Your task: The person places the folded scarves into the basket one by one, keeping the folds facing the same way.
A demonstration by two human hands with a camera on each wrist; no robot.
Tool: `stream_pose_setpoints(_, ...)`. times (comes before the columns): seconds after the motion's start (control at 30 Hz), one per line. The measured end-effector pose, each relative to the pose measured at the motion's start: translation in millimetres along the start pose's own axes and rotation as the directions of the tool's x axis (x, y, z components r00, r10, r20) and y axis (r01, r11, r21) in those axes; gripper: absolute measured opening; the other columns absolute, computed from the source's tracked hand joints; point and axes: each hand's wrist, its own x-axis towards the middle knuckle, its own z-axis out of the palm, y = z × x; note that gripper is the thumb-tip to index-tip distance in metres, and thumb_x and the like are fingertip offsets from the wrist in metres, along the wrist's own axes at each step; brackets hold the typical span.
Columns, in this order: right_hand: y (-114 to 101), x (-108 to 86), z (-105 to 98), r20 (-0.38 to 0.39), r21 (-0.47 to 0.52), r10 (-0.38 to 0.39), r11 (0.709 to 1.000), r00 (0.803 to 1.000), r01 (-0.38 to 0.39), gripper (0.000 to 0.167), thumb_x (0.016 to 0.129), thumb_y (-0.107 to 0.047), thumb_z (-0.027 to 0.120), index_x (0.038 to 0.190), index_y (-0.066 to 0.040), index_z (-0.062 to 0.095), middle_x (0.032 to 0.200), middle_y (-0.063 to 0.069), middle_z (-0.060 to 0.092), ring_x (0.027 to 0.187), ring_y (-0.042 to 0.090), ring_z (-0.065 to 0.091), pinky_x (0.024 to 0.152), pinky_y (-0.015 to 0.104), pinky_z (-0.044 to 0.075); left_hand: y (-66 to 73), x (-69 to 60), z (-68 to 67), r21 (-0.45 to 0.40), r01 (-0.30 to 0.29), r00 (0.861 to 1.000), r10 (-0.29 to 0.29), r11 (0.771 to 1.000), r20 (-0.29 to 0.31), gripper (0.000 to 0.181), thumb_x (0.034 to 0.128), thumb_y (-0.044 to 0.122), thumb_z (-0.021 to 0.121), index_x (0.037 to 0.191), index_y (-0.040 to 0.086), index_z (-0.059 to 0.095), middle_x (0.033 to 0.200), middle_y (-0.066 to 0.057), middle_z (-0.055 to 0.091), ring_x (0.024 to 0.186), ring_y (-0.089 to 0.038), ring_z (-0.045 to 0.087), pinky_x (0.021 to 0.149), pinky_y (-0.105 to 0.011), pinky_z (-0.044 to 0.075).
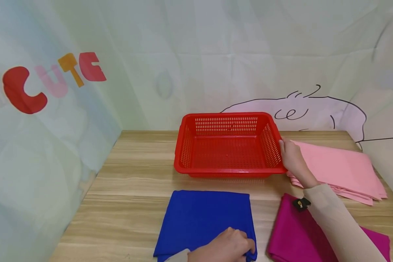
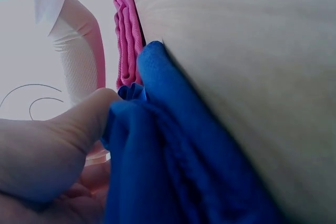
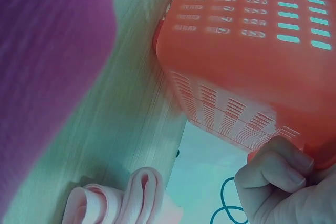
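Observation:
A folded blue cloth [image 1: 206, 218] lies at the front of the wooden table. My left hand [image 1: 227, 245] pinches its near right edge; the left wrist view shows the thumb against the cloth's folded layers [image 2: 157, 161]. Behind it stands a red plastic basket [image 1: 229, 170] with slotted walls and a bare floor. With my right hand [image 1: 293, 158] I grip the basket's right rim. In the right wrist view the curled fingers [image 3: 286, 163] are at the rim, beside the basket's slotted outer wall [image 3: 220, 61].
To the right of the basket lies a folded pink cloth [image 1: 340, 169]. A folded magenta cloth [image 1: 291, 233] is nearer, partly hidden under my right forearm. A printed curtain [image 1: 183, 65] hangs behind and left of the table [image 1: 131, 182].

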Motion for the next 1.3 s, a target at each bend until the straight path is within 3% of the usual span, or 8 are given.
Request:
stream_pose_setpoints(0.17, -0.7, -0.1, -0.3, 0.005, -0.002, 0.002, 1.000, 1.000, -0.002, 0.042, 0.110, -0.013, 0.031, 0.134, 0.017, 0.047, 0.082, 0.023, 0.054, 0.070, 0.033, 0.055, 0.065, 0.047, 0.049, 1.1, 2.5, 0.5, 0.026, -0.033, 0.999, 0.034, 0.999, -0.017, 0.017, 0.0909, 0.015, 0.074, 0.108, 0.019, 0.076, 0.094, 0.011, 0.070, 0.081, 0.007, 0.058, 0.073, -0.012, 0.049)
stream_pose_setpoints(0.4, -1.2, -0.3, -1.2, 0.011, 0.001, 0.007, 1.000, 1.000, -0.007, 0.040, 0.110, -0.013, 0.031, 0.132, 0.014, 0.050, 0.077, 0.018, 0.053, 0.066, 0.029, 0.054, 0.058, 0.039, 0.047, 4.2, 7.9, 0.3, 0.019, -0.035, 0.999, 0.035, 0.999, -0.002, 0.018, 0.0914, 0.017, 0.074, 0.109, 0.019, 0.075, 0.094, 0.012, 0.070, 0.081, 0.008, 0.059, 0.074, -0.010, 0.048)
stream_pose_setpoints(0.63, -1.1, -0.7, -1.5, 0.004, -0.005, -0.002, 1.000, 1.000, 0.003, 0.041, 0.110, -0.013, 0.031, 0.132, 0.015, 0.049, 0.076, 0.019, 0.052, 0.068, 0.032, 0.054, 0.063, 0.046, 0.047, 5.3, 9.4, 0.6, 0.113, -0.104, 0.991, 0.112, 0.988, -0.067, 0.018, 0.0865, 0.015, 0.078, 0.104, 0.020, 0.077, 0.093, 0.013, 0.071, 0.083, 0.008, 0.059, 0.070, -0.011, 0.047)
stream_pose_setpoints(0.87, 0.3, -0.4, 0.7, -0.016, -0.008, -0.021, 1.000, 1.000, 0.020, 0.038, 0.109, -0.011, 0.033, 0.129, 0.017, 0.051, 0.083, 0.024, 0.055, 0.074, 0.036, 0.054, 0.069, 0.053, 0.047, 6.8, 12.6, 2.7, 0.066, -0.092, 0.995, 0.095, 0.994, -0.036, 0.018, 0.0887, 0.015, 0.075, 0.105, 0.020, 0.076, 0.092, 0.012, 0.069, 0.082, 0.008, 0.058, 0.072, -0.011, 0.047)
stream_pose_setpoints(1.3, 0.3, -0.9, 0.1, -0.008, -0.010, -0.014, 1.000, 1.000, 0.014, 0.039, 0.109, -0.011, 0.033, 0.130, 0.016, 0.051, 0.079, 0.022, 0.054, 0.070, 0.034, 0.054, 0.066, 0.050, 0.048, 9.1, 13.1, 4.2, 0.089, -0.148, 0.984, 0.155, 0.985, -0.082, 0.014, 0.0928, 0.027, 0.070, 0.103, 0.020, 0.077, 0.090, 0.012, 0.069, 0.080, 0.009, 0.058, 0.072, -0.009, 0.046)
